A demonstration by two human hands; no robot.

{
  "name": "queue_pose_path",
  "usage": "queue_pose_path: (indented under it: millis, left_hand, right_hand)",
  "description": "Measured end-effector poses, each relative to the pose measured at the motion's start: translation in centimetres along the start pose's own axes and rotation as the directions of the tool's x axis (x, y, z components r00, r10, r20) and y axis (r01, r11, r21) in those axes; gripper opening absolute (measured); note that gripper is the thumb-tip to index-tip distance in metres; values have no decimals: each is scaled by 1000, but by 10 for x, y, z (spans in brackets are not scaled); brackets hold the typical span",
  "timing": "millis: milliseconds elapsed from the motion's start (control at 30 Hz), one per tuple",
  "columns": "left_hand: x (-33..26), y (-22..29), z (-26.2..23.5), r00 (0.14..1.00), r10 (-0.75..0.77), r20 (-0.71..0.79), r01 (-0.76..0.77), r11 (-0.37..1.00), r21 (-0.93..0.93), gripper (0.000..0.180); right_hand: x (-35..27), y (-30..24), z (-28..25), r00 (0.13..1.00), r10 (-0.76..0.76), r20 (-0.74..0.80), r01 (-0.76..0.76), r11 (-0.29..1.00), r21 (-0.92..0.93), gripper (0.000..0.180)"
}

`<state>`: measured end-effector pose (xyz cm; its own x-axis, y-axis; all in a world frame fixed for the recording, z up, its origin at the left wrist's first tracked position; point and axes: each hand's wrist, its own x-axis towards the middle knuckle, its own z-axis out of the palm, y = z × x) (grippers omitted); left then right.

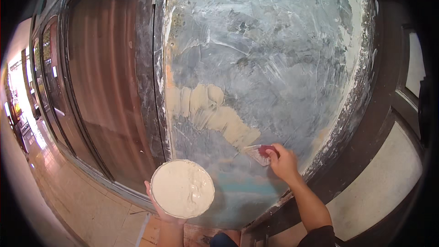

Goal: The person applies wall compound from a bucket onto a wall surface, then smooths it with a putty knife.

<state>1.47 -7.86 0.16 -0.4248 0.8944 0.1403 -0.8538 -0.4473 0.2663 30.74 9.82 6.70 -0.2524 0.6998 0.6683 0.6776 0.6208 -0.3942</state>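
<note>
My right hand point(284, 163) is closed round the dark red handle of a putty knife point(259, 154). Its blade lies against the blue-grey wall point(274, 100), at the lower end of a fresh beige putty patch point(215, 114). The patch runs in broad strokes from the wall's left edge down toward the blade. Low and to the left, my left hand point(157, 208) holds up a round tub of cream-coloured putty point(183, 187) from beneath and along its left side. The tub's filling is smooth on the left and lumpy on the right. Most of the left hand's fingers are hidden under it.
Left of the wall is a dark-framed glass door point(105, 77) with brownish curtain folds behind it. Dark wooden framing with pale panels point(379, 187) stands on the right. Tiled floor point(103, 206) stretches along the lower left.
</note>
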Motion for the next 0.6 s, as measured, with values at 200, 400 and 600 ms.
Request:
queue_pose_path:
  millis: [200,400,600]
  left_hand:
    - [-5,0,8,1000,-22,-8,22,1000,8,80]
    - [-5,-4,7,1000,-17,8,17,1000,5,80]
    - [-7,-6,11,999,-19,-25,20,999,29,79]
  right_hand:
    - [-5,-2,-9,998,54,-36,-49,991,127,16]
    - [-10,5,5,997,75,30,-75,997,-2,20]
    - [-1,9,-12,988,82,-129,-66,990,123,23]
